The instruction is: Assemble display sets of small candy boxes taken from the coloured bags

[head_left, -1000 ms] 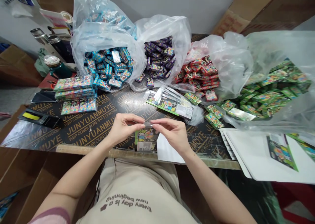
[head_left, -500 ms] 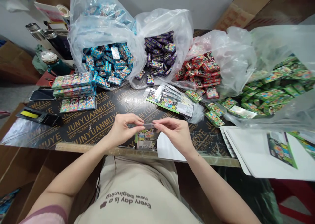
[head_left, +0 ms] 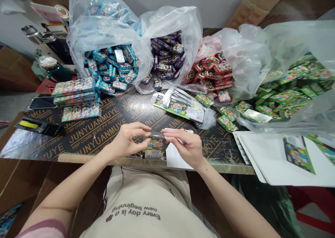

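A clear plastic packet with a dark, brightly printed card (head_left: 156,151) lies at the table's front edge, between my two hands. My left hand (head_left: 131,137) is at its upper left corner, thumb and fingers apart, holding nothing. Across from it, my right hand (head_left: 187,144) has its fingers stretched over the packet's upper right corner, with the thumb apart below. Whether the fingertips touch the plastic is hard to tell. A white sheet (head_left: 176,157) lies partly beneath my right hand.
Bags of small blue boxes (head_left: 115,70), purple boxes (head_left: 167,56), red boxes (head_left: 213,72) and green boxes (head_left: 285,98) line the back. Printed packets (head_left: 183,109) lie mid-table. Wrapped packs (head_left: 81,112) are stacked left, near a tape dispenser (head_left: 36,124). White sheets (head_left: 274,161) overhang the right edge.
Both hands have loosened from a pinch on the packet's top edge, and their fingers have spread. My left hand has drawn slightly left. The packet stays at the table edge.
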`<state>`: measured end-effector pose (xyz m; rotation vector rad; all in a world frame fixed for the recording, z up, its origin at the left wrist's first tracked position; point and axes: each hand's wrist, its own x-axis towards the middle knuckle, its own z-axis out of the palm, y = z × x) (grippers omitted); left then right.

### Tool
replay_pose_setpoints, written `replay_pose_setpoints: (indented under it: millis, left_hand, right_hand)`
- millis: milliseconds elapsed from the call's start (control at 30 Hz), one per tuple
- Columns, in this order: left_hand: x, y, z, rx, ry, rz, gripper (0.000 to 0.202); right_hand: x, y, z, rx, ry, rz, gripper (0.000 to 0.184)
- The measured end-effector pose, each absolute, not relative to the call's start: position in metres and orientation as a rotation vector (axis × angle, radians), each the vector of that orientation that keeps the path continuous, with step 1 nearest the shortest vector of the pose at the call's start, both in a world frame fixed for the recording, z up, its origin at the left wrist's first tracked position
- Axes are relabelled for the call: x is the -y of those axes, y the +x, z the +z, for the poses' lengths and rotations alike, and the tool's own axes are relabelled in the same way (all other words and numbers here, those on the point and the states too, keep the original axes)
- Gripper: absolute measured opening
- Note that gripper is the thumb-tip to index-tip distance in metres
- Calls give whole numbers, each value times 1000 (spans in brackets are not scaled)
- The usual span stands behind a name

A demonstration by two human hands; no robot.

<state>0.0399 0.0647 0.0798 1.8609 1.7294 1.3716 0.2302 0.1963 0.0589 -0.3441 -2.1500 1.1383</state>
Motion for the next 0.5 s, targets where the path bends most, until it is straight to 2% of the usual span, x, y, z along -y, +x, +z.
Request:
replay_pose_setpoints:
  millis: [133, 233, 333, 433, 500]
  left_hand:
    - [-63, 40, 63, -1760, 1848, 1464, 6]
    - [-70, 38, 54, -1795, 1663, 1589, 5]
    - [-73, 24, 47, -1895, 1347, 1746, 2]
    - [-57, -3, 31, -2056, 839, 1913, 15]
    - [-35, -19, 12, -2183, 490, 1949, 25]
  right_hand:
    - [-195, 235, 41, 2181, -254, 1006, 29]
    - [-197, 220, 33, 2111, -349, 1038, 26]
    - [-207, 179, 29, 2050, -454, 1240, 20]
    - [-225, 121, 18, 1999, -419, 1465, 47]
    - [-239, 82, 6, 2074, -390, 1440, 63]
